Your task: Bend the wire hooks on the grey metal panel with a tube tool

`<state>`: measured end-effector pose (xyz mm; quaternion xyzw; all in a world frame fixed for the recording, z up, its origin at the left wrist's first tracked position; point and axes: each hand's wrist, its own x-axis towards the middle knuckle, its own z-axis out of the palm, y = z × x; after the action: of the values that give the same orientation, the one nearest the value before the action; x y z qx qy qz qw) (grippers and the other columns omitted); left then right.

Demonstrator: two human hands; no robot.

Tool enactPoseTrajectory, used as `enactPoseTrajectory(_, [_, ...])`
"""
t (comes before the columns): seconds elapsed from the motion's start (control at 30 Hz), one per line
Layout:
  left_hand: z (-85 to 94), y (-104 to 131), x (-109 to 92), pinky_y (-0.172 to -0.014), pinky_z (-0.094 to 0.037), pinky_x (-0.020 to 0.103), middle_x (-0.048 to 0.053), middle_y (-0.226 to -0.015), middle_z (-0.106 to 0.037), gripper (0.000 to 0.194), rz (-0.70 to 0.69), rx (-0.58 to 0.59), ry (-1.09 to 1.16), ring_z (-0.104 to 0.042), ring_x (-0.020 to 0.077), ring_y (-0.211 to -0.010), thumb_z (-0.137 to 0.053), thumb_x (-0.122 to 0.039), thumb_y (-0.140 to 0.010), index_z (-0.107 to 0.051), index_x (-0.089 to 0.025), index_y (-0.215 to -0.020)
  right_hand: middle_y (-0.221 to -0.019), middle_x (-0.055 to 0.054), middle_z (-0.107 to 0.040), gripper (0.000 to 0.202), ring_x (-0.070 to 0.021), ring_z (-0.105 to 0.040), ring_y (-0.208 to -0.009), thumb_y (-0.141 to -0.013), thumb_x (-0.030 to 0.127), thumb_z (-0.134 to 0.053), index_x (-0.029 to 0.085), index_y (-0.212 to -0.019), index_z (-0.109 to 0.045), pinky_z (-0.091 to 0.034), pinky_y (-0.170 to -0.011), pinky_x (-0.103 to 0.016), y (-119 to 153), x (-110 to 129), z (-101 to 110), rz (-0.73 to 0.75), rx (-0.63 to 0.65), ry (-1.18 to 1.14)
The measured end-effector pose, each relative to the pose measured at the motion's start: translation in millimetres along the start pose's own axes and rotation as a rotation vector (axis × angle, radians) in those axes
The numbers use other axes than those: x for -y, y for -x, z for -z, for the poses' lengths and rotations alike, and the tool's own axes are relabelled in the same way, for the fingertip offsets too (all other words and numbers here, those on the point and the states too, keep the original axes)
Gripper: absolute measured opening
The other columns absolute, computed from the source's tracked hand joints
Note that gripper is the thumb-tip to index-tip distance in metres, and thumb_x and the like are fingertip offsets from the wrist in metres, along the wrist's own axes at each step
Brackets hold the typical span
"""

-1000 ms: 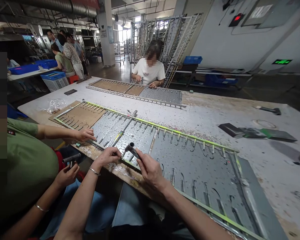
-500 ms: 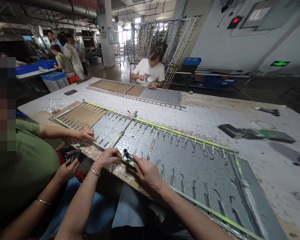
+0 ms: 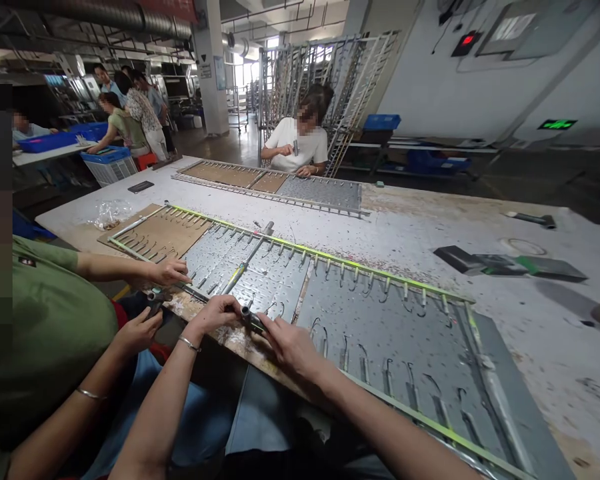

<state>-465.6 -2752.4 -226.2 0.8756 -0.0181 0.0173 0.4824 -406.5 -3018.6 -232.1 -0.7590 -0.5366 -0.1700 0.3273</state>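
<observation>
Steel hooks [image 3: 363,369] are standing in rows along a long hook rack [image 3: 380,313], which is lying flat on grey panels on the worktable [image 3: 420,220]; a yellow-green rail is edging its far and near sides. At the rack's near rail, the person's left hand [image 3: 216,313] and right hand [image 3: 291,343] are meeting over a short metal tube tool [image 3: 247,315]. The right hand is gripping the tool's shank, with its open socket end pointing towards the left hand. The left hand is curling around the near rail beside that socket end, fingers pinched; whether it is grasping a hook cannot be told. A bangle is showing on the left wrist.

To the left, a co-worker in a green shirt [image 3: 50,327] is resting one hand [image 3: 170,272] on the same rack and is holding a dark tool [image 3: 155,301] in the other hand at the table edge. Across the table, a seated person in a white shirt [image 3: 296,143] is working at a second rack [image 3: 275,183]. A hammer [image 3: 533,219] and flat dark plates [image 3: 505,263] are lying well apart on the right.
</observation>
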Motion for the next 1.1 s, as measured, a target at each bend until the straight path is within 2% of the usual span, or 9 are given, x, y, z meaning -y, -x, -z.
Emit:
enactPoseTrajectory(0.07, [-0.4, 0.0, 0.0, -0.077, -0.052, 0.025, 0.003, -0.083, -0.072, 0.003, 0.005, -0.001, -0.003, -0.066, 0.0164, -0.081, -0.069, -0.017, -0.076, -0.071, -0.015, -0.077, -0.084, -0.007, -0.061, 0.041, -0.0223, -0.06, -0.067, -0.116, 0.029, -0.03, 0.014, -0.145, -0.053, -0.046, -0.057, -0.028, -1.1, -0.8, 0.5, 0.001, 0.019, -0.007])
enactPoseTrajectory(0.2, [-1.7, 0.6, 0.2, -0.071, -0.053, 0.025, 0.004, -0.082, -0.072, 0.008, 0.048, 0.01, 0.066, -0.066, 0.016, -0.077, -0.067, -0.02, -0.079, -0.071, -0.015, -0.082, -0.094, -0.009, -0.063, 0.043, -0.0231, -0.063, -0.079, -0.114, 0.025, -0.038, 0.014, -0.156, -0.04, -0.051, -0.07, -0.03, -1.1, -2.0, -0.1, -0.02, -0.124, -0.091])
enactPoseTrajectory(0.3, [-2.1, 0.2, 0.9, -0.071, -0.052, 0.024, 0.003, -0.08, -0.071, 0.009, 0.036, 0.001, 0.025, -0.064, 0.0155, -0.076, -0.07, -0.024, -0.079, -0.072, -0.015, -0.081, -0.084, -0.007, -0.06, 0.039, -0.0217, -0.059, -0.066, -0.116, 0.027, -0.032, 0.014, -0.149, -0.049, -0.045, -0.057, -0.028, 0.0, -1.6, -4.3, 0.046, -0.024, -0.029])
enactPoseTrajectory(0.37, [-2.5, 0.0, 1.3, -0.069, -0.051, 0.024, 0.003, -0.08, -0.07, 0.011, 0.039, 0.011, 0.012, -0.063, 0.0152, -0.074, -0.071, -0.026, -0.079, -0.071, -0.015, -0.08, -0.083, -0.006, -0.059, 0.038, -0.0218, -0.058, -0.066, -0.117, 0.029, -0.031, 0.014, -0.146, -0.051, -0.044, -0.056, -0.028, -1.5, 0.2, -5.1, 0.047, -0.004, -0.023])
enactPoseTrajectory(0.5, [-3.0, -0.2, 0.6, -0.068, -0.049, 0.023, 0.002, -0.078, -0.069, 0.014, 0.056, 0.01, 0.01, -0.062, 0.0145, -0.072, -0.07, -0.028, -0.081, -0.07, -0.014, -0.08, -0.094, -0.008, -0.061, 0.041, -0.0228, -0.062, -0.078, -0.117, 0.027, -0.035, 0.016, -0.156, -0.036, -0.05, -0.07, -0.029, -5.0, 3.5, -4.0, 0.011, -0.156, -0.12])
enactPoseTrajectory(0.63, [-1.6, -1.2, -0.5, -0.072, -0.048, 0.024, 0.002, -0.079, -0.069, 0.01, 0.025, 0.017, -0.056, -0.062, 0.0152, -0.076, -0.068, -0.024, -0.08, -0.07, -0.015, -0.078, -0.086, -0.007, -0.06, 0.039, -0.0222, -0.06, -0.069, -0.117, 0.03, -0.031, 0.015, -0.149, -0.048, -0.046, -0.059, -0.027, 0.3, -0.1, -10.1, 0.016, -0.043, -0.047])
enactPoseTrajectory(0.8, [-0.7, -1.3, -0.6, -0.071, -0.049, 0.025, 0.003, -0.079, -0.07, 0.012, 0.035, 0.022, -0.042, -0.063, 0.0156, -0.075, -0.065, -0.025, -0.082, -0.071, -0.015, -0.081, -0.097, -0.012, -0.063, 0.044, -0.0244, -0.063, -0.083, -0.116, 0.028, -0.03, 0.011, -0.155, -0.042, -0.053, -0.075, -0.032, 4.4, 0.0, -16.6, -0.086, -0.072, -0.076])
enactPoseTrajectory(0.93, [-0.5, -1.9, 0.7, -0.076, -0.051, 0.026, 0.003, -0.082, -0.072, 0.008, 0.01, 0.03, -0.062, -0.065, 0.017, -0.08, -0.068, -0.023, -0.079, -0.071, -0.016, -0.078, -0.09, -0.01, -0.063, 0.044, -0.0239, -0.063, -0.075, -0.116, 0.033, -0.027, 0.014, -0.145, -0.054, -0.052, -0.067, -0.03, 2.7, -1.3, -15.3, -0.097, 0.045, -0.032])
enactPoseTrajectory(1.1, [0.2, -2.4, 1.6, -0.077, -0.051, 0.027, 0.004, -0.085, -0.073, 0.009, -0.004, 0.034, -0.011, -0.066, 0.0171, -0.08, -0.068, -0.023, -0.081, -0.071, -0.015, -0.08, -0.099, -0.012, -0.065, 0.043, -0.0245, -0.065, -0.084, -0.117, 0.032, -0.029, 0.011, -0.152, -0.045, -0.053, -0.074, -0.032, 1.1, -4.3, -12.2, -0.11, -0.107, -0.086])
